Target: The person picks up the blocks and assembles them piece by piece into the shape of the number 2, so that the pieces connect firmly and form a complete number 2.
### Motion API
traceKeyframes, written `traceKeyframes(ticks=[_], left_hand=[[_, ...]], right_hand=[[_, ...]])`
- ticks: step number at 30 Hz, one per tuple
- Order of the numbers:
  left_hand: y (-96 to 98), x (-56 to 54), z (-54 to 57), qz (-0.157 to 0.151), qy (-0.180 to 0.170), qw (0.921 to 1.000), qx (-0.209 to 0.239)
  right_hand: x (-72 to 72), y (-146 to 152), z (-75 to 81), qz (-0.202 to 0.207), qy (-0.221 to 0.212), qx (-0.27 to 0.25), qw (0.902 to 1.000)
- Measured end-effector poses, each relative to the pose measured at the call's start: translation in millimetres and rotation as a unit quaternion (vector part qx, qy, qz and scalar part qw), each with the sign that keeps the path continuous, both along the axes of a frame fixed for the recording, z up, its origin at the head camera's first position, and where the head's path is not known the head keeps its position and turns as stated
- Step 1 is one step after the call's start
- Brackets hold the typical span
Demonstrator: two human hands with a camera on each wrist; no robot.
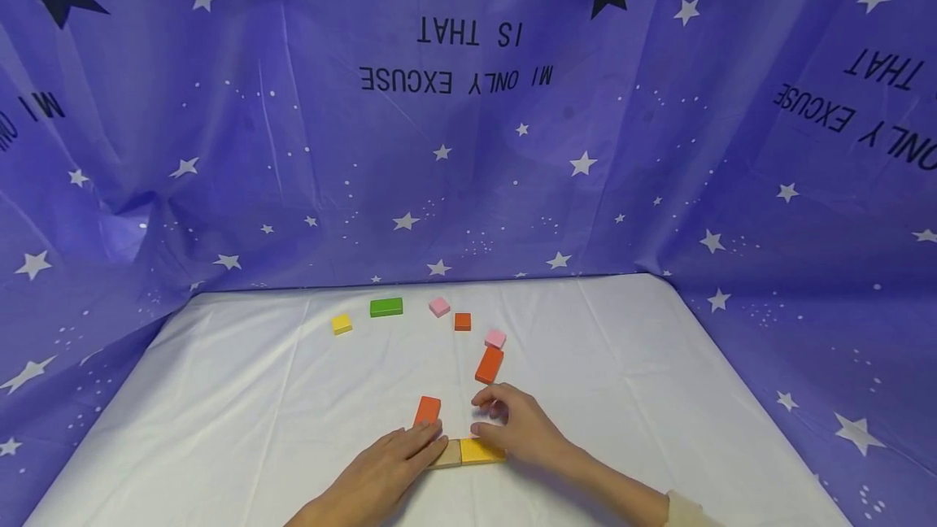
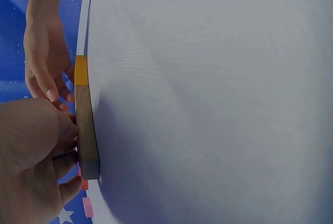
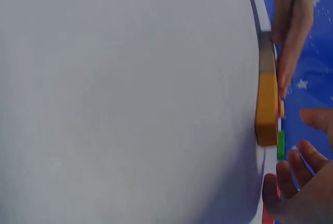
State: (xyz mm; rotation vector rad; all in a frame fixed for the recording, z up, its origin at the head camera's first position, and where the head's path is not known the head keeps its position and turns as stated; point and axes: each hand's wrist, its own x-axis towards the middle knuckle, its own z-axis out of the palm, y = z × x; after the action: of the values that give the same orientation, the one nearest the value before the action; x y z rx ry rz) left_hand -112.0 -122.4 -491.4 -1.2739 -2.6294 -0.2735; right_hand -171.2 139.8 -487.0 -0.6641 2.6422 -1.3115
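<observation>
Two blocks lie end to end near the front of the table: a plain wood block [image 1: 448,455] on the left and a yellow block [image 1: 481,451] on the right. My left hand [image 1: 384,466] rests on the plain block, its fingers extended over the top and partly covering it. An orange-red block [image 1: 428,410] sits just beyond those fingertips, its near end hidden. Beside the yellow block, my right hand [image 1: 523,428] has loosely bent fingers with nothing between them. Both joined blocks [image 2: 86,125] show side-on in the left wrist view.
Another orange-red block [image 1: 489,365] lies beyond my right hand, close to a pink block [image 1: 495,338]. Farther back are a small orange block [image 1: 463,322], a pink one [image 1: 439,307], a green block [image 1: 386,307] and a small yellow block [image 1: 342,324]. A purple star-patterned curtain [image 1: 468,185] surrounds the white table.
</observation>
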Motion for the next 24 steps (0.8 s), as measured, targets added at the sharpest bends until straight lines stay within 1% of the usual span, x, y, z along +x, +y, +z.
traceKeyframes(ticks=[6, 10, 12, 17, 20, 24], left_hand=[[0.1, 0.7, 2.6, 0.002, -0.028, 0.9996, -0.01], [0.9, 0.9, 3.3, 0.007, -0.035, 0.9992, -0.018], [1.0, 1.2, 3.6, 0.009, -0.037, 0.9991, -0.021], [1.0, 1.8, 3.2, 0.007, -0.024, 0.9996, -0.017], [0.7, 2.0, 2.7, 0.004, -0.021, 0.9997, -0.013], [0.6, 1.8, 3.1, 0.005, -0.028, 0.9995, -0.014]], right_hand=[[-17.8, 11.5, 2.4, -0.065, 0.045, -0.008, 0.9968], [-28.0, 17.1, 1.1, -0.095, 0.062, -0.007, 0.9935], [-33.0, 18.5, -1.1, -0.107, 0.06, -0.002, 0.9924], [-43.6, 20.5, -8.7, -0.128, 0.042, 0.033, 0.9903], [-48.4, 20.9, -10.8, -0.13, 0.031, 0.041, 0.9902], [-54.4, 20.8, -11.3, -0.128, 0.029, 0.042, 0.9905]])
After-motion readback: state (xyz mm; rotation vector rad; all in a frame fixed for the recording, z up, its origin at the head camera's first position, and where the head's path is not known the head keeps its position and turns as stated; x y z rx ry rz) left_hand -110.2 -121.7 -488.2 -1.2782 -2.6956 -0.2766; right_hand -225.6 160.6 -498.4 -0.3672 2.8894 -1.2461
